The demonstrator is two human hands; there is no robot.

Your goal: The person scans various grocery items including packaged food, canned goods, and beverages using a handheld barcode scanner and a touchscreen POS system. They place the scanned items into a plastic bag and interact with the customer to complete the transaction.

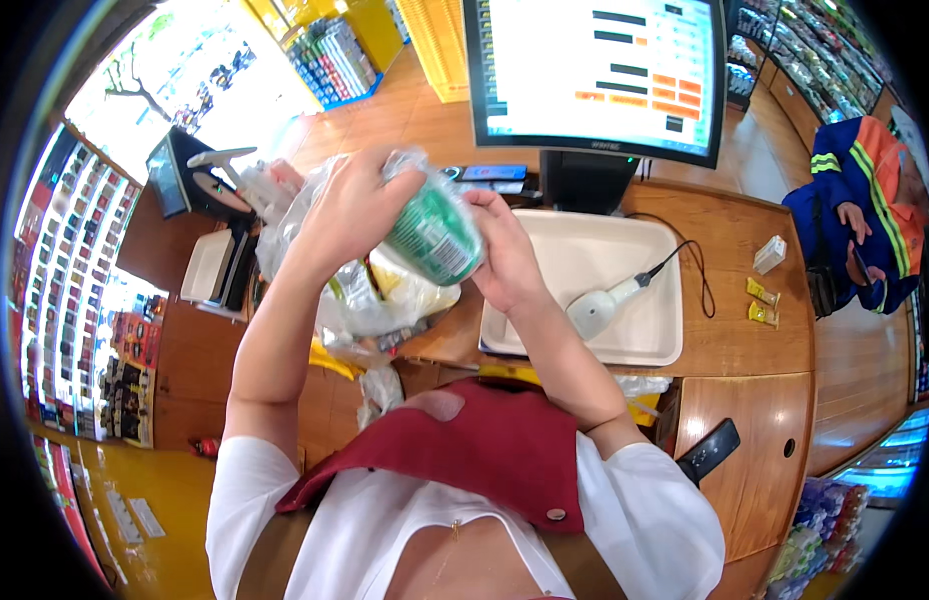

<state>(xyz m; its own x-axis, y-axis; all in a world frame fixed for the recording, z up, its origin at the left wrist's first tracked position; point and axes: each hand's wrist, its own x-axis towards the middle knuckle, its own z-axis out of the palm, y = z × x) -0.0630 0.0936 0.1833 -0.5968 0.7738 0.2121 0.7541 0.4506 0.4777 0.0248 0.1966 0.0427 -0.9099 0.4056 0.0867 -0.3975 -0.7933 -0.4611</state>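
Note:
A green, rounded container (435, 235) with a white barcode label is tilted between my two hands. Clear plastic wraps its upper end. My left hand (357, 205) is closed on its upper left side, thumb across the top, with thin plastic bunched about the fingers. From the other side, my right hand (507, 255) grips its right edge; some of those fingers are hidden behind it. Just beneath, a clear plastic bag (360, 315) with several goods in it lies on the counter. To the right of my right hand is a cream tray (665, 310) with a white handheld scanner (597, 312) in it.
A large monitor (595, 75) stands behind the tray. The scanner's black cable (701, 275) loops over the wooden counter (725, 340). A small white box (770, 255) and yellow packets (762, 303) sit at the right. Beyond the counter's right end is a person in blue and orange workwear (865, 215).

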